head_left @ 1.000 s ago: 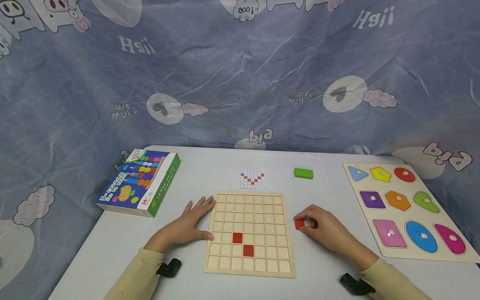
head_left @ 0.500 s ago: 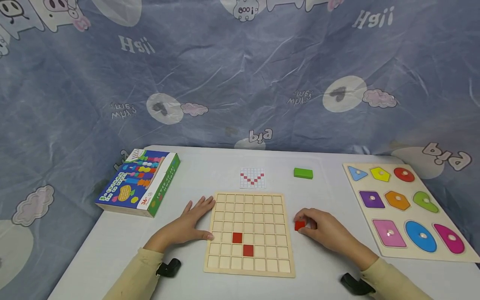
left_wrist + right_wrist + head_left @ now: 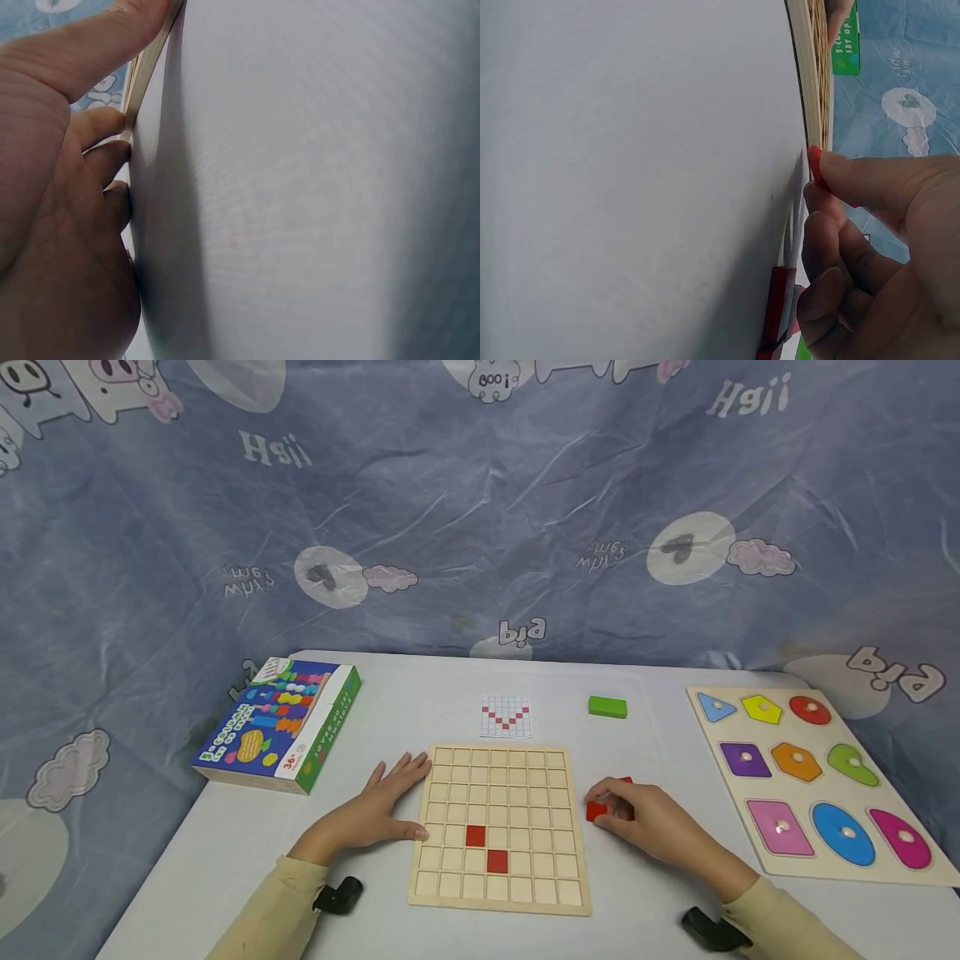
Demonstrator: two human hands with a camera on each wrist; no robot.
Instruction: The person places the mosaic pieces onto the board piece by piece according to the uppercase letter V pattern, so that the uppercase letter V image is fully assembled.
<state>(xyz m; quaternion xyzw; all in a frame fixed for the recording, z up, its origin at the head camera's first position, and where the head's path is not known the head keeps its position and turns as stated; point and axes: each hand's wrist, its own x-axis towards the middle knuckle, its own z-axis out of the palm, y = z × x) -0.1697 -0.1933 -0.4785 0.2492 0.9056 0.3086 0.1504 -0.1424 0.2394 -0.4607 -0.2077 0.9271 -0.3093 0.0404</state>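
Note:
A wooden grid board (image 3: 517,818) lies on the table, with one red tile (image 3: 475,836) and another red tile (image 3: 497,862) set in its squares. My left hand (image 3: 375,810) rests along the board's left edge, fingers spread and thumb touching the frame. Just right of the board, my right hand (image 3: 648,818) pinches a red square tile (image 3: 596,811) between thumb and fingers. In the right wrist view this tile (image 3: 815,165) is tilted near the board's side. More red (image 3: 627,780) peeks out behind that hand, and red pieces (image 3: 778,307) lie below its fingers, mostly hidden.
Behind the board lies a small card (image 3: 506,717) printed with a red V pattern. A green block (image 3: 607,707) sits to its right. At the left is a colourful box (image 3: 277,727); at the right, a shape puzzle board (image 3: 813,777). A patterned cloth (image 3: 465,510) hangs behind the table.
My right hand has shifted very slightly left with the red tile, and a bit of red now shows behind its knuckles. My left hand has stayed put.

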